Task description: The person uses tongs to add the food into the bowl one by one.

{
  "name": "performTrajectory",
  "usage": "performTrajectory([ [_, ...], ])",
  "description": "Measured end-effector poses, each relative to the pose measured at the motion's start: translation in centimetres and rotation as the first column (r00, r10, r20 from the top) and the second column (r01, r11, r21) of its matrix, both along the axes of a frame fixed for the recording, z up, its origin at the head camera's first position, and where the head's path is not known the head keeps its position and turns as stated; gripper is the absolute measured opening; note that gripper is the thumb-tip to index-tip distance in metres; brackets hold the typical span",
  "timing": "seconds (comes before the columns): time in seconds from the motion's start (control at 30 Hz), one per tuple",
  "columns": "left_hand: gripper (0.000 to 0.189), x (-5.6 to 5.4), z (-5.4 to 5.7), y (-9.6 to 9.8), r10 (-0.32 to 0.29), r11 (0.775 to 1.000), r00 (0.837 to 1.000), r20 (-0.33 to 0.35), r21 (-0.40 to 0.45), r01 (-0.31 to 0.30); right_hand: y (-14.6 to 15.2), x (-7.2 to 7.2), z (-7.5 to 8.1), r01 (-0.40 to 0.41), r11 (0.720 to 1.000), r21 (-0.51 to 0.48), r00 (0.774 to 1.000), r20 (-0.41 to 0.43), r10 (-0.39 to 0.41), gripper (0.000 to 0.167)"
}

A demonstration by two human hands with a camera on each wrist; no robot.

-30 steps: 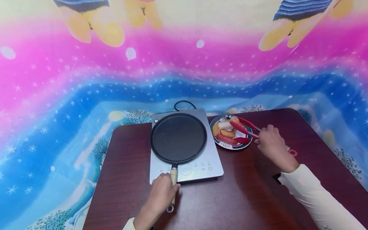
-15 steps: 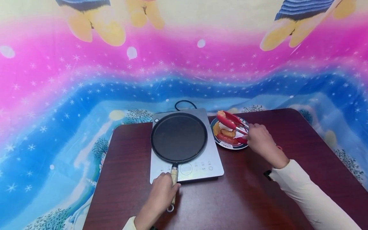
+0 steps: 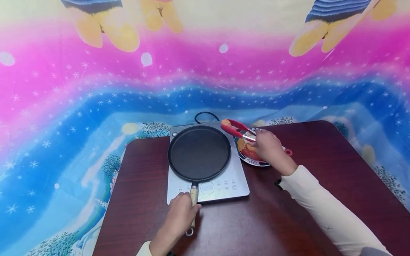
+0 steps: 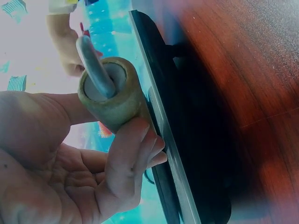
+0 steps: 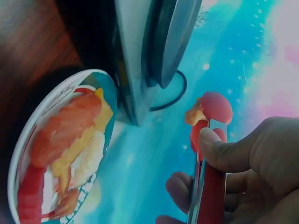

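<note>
My left hand [image 3: 182, 211] grips the pale handle [image 4: 110, 100] of a flat black frying pan [image 3: 199, 153]. This pan sits on a silver induction cooker [image 3: 241, 190]. My right hand [image 3: 270, 147] holds red-tipped tongs [image 3: 233, 132], its thumb pressed along one arm in the right wrist view. Pinched in the tongs' tips is a small orange-brown piece of food [image 5: 194, 113], over the cooker's far right corner and outside the pan's rim. Under my right hand, partly hidden, is a patterned plate [image 5: 15, 175] bearing a reddish sausage [image 5: 70, 126] and other food pieces.
A dark red wooden table [image 3: 137, 185] carries the cooker and plate. Behind the cooker loops a black cord [image 3: 205, 112]. A printed pink and blue cloth [image 3: 198, 67] hangs along the table's back and sides.
My right hand has lifted the orange-brown piece off the plate with the tongs and carried it left towards the pan. The left hand and pan have stayed put.
</note>
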State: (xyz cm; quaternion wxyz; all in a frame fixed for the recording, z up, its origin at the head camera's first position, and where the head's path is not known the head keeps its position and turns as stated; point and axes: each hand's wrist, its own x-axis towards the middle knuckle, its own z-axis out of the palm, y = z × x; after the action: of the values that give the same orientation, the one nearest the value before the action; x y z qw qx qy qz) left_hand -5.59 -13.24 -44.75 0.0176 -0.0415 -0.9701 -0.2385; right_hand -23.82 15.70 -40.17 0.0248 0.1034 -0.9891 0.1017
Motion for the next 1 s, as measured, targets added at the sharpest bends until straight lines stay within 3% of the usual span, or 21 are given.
performTrajectory([
  [0.37,0.029,-0.1,0.3,0.1,0.008,1.0,1.0,0.016,-0.008,-0.008,-3.4,-1.5,0.3,-0.116,0.987,-0.111,0.993,-0.012,0.115,0.041],
  [0.7,0.029,-0.1,0.2,0.0,0.022,1.0,1.0,0.022,-0.003,-0.022,-5.8,-3.6,0.2,-0.191,0.981,-0.043,0.981,-0.046,0.189,0.027],
  [1.0,0.028,-0.2,0.2,0.0,0.023,1.0,1.0,0.02,-0.01,-0.023,-8.1,-4.3,0.1,-0.216,0.976,0.022,0.974,-0.056,0.217,0.026],
])
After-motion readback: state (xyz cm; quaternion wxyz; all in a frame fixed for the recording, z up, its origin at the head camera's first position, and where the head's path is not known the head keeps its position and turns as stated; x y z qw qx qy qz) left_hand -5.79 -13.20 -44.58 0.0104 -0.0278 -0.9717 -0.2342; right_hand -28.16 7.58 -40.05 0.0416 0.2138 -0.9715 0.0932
